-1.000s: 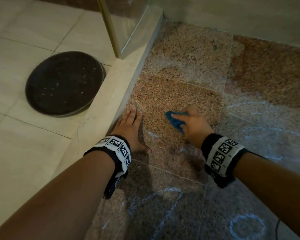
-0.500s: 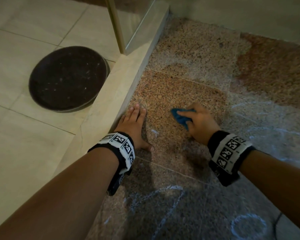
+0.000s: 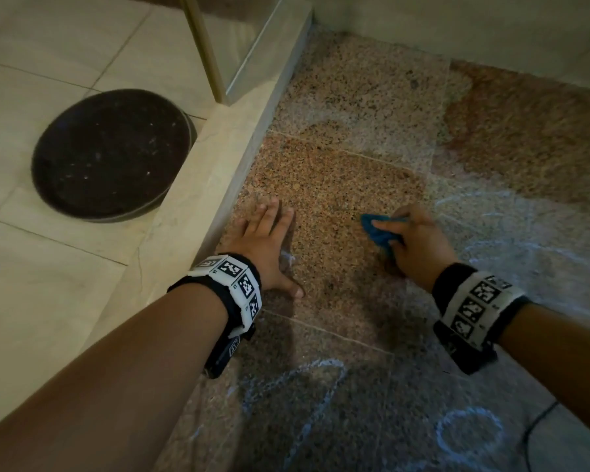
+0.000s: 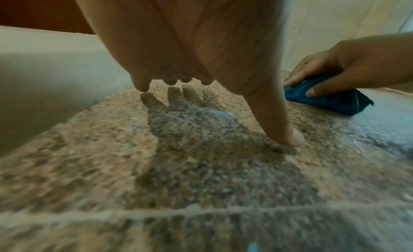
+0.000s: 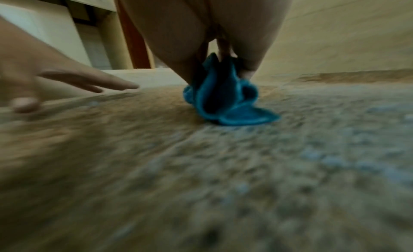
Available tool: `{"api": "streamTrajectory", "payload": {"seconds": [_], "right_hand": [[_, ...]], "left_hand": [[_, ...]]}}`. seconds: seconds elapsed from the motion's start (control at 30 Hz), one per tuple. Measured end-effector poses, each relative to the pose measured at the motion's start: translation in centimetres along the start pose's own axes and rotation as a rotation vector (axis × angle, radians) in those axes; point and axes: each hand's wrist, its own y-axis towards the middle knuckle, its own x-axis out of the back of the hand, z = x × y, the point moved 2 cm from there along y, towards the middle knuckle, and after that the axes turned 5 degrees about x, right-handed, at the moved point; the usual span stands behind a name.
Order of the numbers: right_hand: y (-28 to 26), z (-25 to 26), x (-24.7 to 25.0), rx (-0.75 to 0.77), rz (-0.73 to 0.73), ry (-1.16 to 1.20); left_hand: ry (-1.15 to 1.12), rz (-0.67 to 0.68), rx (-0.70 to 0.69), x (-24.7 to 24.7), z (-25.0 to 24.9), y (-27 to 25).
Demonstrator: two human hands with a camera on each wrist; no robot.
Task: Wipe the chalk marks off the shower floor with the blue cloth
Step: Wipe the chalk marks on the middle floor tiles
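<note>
Right hand (image 3: 419, 243) fingers bunch the cloth (image 3: 380, 235) for scrubbing; left hand (image 3: 266, 247) fingers spread flat, bracing. Chalk (image 3: 470, 434) remains behind both.

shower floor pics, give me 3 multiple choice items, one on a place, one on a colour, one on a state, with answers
1. Where is the left hand?
A. flat on the shower floor beside the curb
B. on the dark round mat
C. on the cloth

2. What colour is the cloth?
A. white
B. blue
C. red

3. How does the right hand stand?
A. open, empty
B. lifted away
C. gripping the bunched cloth against the floor

Answers: A, fingers spread on granite by the curb; B, blue in every view; C, fingers curl round it.
</note>
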Motion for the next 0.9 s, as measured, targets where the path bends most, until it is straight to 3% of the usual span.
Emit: {"api": "streamTrajectory", "payload": {"seconds": [0.1, 0.17, 0.27, 0.3, 0.4, 0.47, 0.53, 0.6, 0.73, 0.8, 0.9], "right_hand": [[-2.3, 2.0, -1.3, 0.115, 0.038, 0.161], [-4.5, 4.2, -2.4, 0.304, 0.149, 0.214], [-5.6, 4.5, -2.6, 0.487, 0.297, 0.123], [-5.0, 3.8, -2.6, 0.478, 0.282, 0.148], [-2.1, -0.1, -1.5, 0.295, 0.019, 0.169], [-1.0, -2.4, -0.6, 0.082, -0.064, 0.167], [-1.1, -2.5, -0.6, -0.010, -0.072, 0.121], [-2.3, -0.6, -1.3, 0.071, -0.060, 0.102], [-4.6, 2.1, -2.5, 0.433, 0.070, 0.037], [-3.5, 1.3, -1.9, 0.369, 0.149, 0.105], [-0.9, -1.7, -0.8, 0.131, 0.036, 0.181]], "left_hand": [[0.026, 0.029, -0.012, -0.4, -1.2, 0.3], [0.050, 0.042, -0.004, -0.7, -1.4, 0.4], [0.047, 0.064, 0.011, -0.8, -1.2, 0.5], [0.046, 0.065, 0.014, -0.7, -1.2, 0.4], [0.033, 0.061, 0.015, -0.8, -1.1, 0.5], [0.028, 0.062, 0.013, -0.8, -1.1, 0.5], [0.026, 0.062, 0.013, -0.8, -1.0, 0.5], [0.027, 0.057, 0.010, -0.9, -1.0, 0.5], [0.035, 0.052, 0.010, -1.0, -1.0, 0.6], [0.033, 0.054, 0.009, -1.0, -1.0, 0.5], [0.032, 0.055, 0.009, -0.9, -1.1, 0.5]]}}
